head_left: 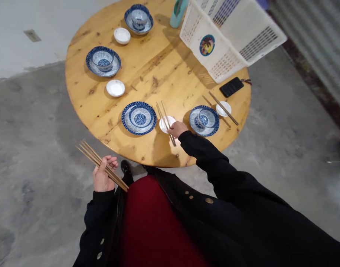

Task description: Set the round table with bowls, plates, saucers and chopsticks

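Observation:
A bundle of several wooden chopsticks point(88, 151) is gripped in my left hand point(103, 176), off the table's front left edge. My right hand point(177, 129) is closed on a pair of chopsticks point(164, 115) over a small white dish point(163, 127), which it partly covers. To the left of that dish stands a blue-patterned plate point(124, 118) with a bowl point(140, 116) on it. Right of my hand is another plate point(205, 132) with a glass-like bowl point(207, 118). More chopsticks point(224, 108) lie across the white dish point(221, 105) beside it.
On the round wooden table point(159, 89), a white plastic basket point(222, 70) stands at the back right, near a black phone point(231, 87) and a teal container point(175, 18). Two more plates with bowls point(103, 72) and white dishes point(115, 88) are along the left side.

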The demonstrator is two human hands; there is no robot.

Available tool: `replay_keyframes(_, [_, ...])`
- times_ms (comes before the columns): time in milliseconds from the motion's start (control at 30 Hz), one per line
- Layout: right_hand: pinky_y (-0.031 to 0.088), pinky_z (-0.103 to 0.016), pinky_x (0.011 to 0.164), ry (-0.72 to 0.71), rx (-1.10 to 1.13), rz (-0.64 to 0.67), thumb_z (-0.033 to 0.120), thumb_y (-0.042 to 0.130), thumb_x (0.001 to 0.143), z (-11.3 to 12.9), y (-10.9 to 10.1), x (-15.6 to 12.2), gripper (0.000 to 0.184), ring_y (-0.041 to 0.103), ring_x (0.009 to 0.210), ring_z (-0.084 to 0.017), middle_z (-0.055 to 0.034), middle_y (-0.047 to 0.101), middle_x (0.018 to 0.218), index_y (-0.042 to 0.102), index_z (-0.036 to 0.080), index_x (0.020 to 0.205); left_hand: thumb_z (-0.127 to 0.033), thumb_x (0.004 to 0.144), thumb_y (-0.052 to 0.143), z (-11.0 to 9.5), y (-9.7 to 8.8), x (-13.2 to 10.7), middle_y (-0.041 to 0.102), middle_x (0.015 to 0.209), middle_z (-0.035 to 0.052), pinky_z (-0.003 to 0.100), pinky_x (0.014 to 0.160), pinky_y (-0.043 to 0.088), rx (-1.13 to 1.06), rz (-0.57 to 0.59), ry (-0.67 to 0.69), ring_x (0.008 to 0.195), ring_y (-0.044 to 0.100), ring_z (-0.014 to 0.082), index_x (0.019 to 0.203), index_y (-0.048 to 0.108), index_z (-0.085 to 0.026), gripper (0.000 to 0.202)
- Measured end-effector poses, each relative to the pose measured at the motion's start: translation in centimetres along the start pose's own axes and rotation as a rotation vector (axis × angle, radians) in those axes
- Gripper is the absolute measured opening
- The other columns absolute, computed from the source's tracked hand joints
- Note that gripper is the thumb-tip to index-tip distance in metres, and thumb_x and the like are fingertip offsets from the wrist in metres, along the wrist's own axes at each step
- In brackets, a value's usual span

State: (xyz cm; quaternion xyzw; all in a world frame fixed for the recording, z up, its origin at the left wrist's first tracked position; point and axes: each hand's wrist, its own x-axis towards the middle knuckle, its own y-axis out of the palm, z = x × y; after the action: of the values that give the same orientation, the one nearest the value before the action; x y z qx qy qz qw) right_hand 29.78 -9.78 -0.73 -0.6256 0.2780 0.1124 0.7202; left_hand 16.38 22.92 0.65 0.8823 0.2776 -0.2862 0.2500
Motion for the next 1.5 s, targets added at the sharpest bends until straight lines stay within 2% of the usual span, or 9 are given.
replay_keyframes(167, [0.050, -0.032, 0.084, -0.016, -0.031, -0.145, 0.043, 0.062, 0.087, 0.5, 0.6, 1.3, 0.036, 0.068, 0.105, -0.030, -0.0176, 0.074, 0.108, 0.077, 0.012, 0.097, -0.035, 0.069, 0.082, -0.2, -0.2, -0.3, 0.073, 0.069, 0.0049, 0.025, 0.065, 0.054, 0.001, -0.009, 0.000, 0.061, 0.065, 0.0122, 0.079, 0.068, -0.013, 0.028])
replay_keyframes(333, [0.049, -0.031, 0.088, 0.015, 0.054, -0.214, 0.038, 0.059, 0.089, 0.8, 1.7, 2.0, 0.033, 0.068, 0.104, -0.028, -0.0171, 0.074, 0.109, 0.076, 0.013, 0.103, -0.035, 0.067, 0.083, -0.1, -0.3, -0.2, 0.073, 0.071, 0.0052, 0.025, 0.065, 0.055, 0.018, -0.018, 0.010, 0.061, 0.065, 0.0120, 0.081, 0.069, -0.012, 0.030])
replay_keyframes(533, [0.049, -0.031, 0.085, 0.042, 0.157, -0.195, 0.035, 0.061, 0.087, 0.4, 2.4, 1.5, 0.028, 0.068, 0.102, -0.027, -0.0139, 0.075, 0.103, 0.078, 0.015, 0.096, -0.036, 0.067, 0.083, 0.3, 0.0, 0.3, 0.073, 0.071, 0.0056, 0.025, 0.065, 0.055, 0.038, 0.017, 0.003, 0.061, 0.065, 0.0120, 0.081, 0.069, -0.012, 0.031])
replay_keyframes(800, [0.051, -0.026, 0.082, 0.103, 0.313, -0.181, 0.032, 0.061, 0.087, 0.6, 1.4, 0.9, 0.023, 0.070, 0.090, -0.021, -0.0085, 0.076, 0.087, 0.078, 0.015, 0.087, -0.037, 0.064, 0.085, 0.3, 0.5, 0.8, 0.074, 0.071, 0.0049, 0.024, 0.063, 0.055, 0.069, 0.058, -0.014, 0.060, 0.065, 0.0114, 0.080, 0.069, -0.012, 0.033])
replay_keyframes(1200, [0.051, -0.027, 0.084, 0.116, 0.321, -0.160, 0.032, 0.061, 0.087, 0.7, 1.2, 0.5, 0.025, 0.071, 0.093, -0.022, -0.0102, 0.076, 0.089, 0.078, 0.014, 0.091, -0.041, 0.069, 0.083, 0.4, 0.3, 1.1, 0.074, 0.074, 0.0055, 0.026, 0.068, 0.056, 0.099, 0.121, 0.004, 0.064, 0.066, 0.0123, 0.083, 0.068, -0.013, 0.035])
replay_keyframes(1500, [0.049, -0.028, 0.083, 0.074, 0.240, -0.178, 0.036, 0.060, 0.088, 0.6, 1.8, 1.2, 0.028, 0.069, 0.097, -0.024, -0.0124, 0.076, 0.094, 0.077, 0.014, 0.087, -0.040, 0.068, 0.084, 0.5, 0.4, 0.7, 0.073, 0.073, 0.0053, 0.026, 0.067, 0.055, 0.087, 0.104, 0.001, 0.064, 0.066, 0.0122, 0.083, 0.068, -0.013, 0.036])
